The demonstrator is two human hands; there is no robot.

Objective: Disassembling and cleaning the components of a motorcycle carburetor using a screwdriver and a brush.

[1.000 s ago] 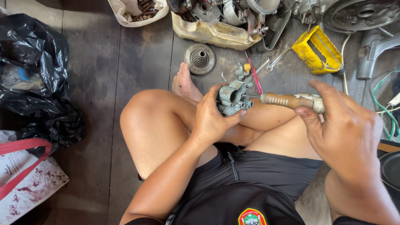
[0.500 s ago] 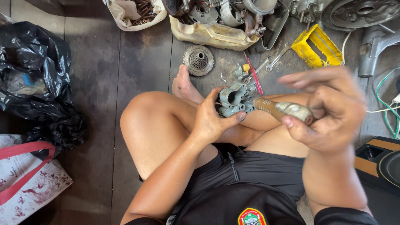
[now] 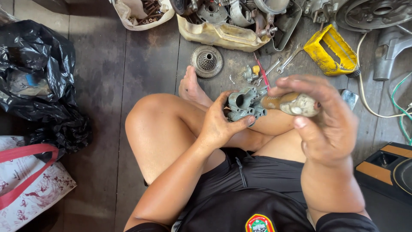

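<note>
Grey cast metal, grimy: a small engine part (image 3: 243, 105) clamped in the left hand (image 3: 219, 126), thumb hooked over its near edge, fingers wrapped under and behind. Held just above the crossed legs, a little forward of the knee.

Brown-and-pale handle of a screwdriver (image 3: 288, 103) gripped by the right hand (image 3: 326, 129), fingers closed round the butt end, tip buried in the side of the metal part just past the left fingertips.

For a clean turn, by judgement: keep the tool square to the screw head, press in along the shaft before twisting, let the left hand take the counter-force rather than the thigh. Wrist straight, short turns, palm behind the butt. Greasy fingers and a worn slot the likely trouble, so a firm push first, then torque.

Direction: screwdriver lying nearly level, long axis running left to right across the lap, tip toward the left hand, butt toward the right palm. Metal part with its round bore facing up and slightly away from the body, its longer side roughly in line with the tool.

Beyond both hands on the wooden floor (image 3: 107, 86): a round toothed disc (image 3: 207, 61), a spanner (image 3: 290, 58), a yellow tool (image 3: 330, 50).
</note>
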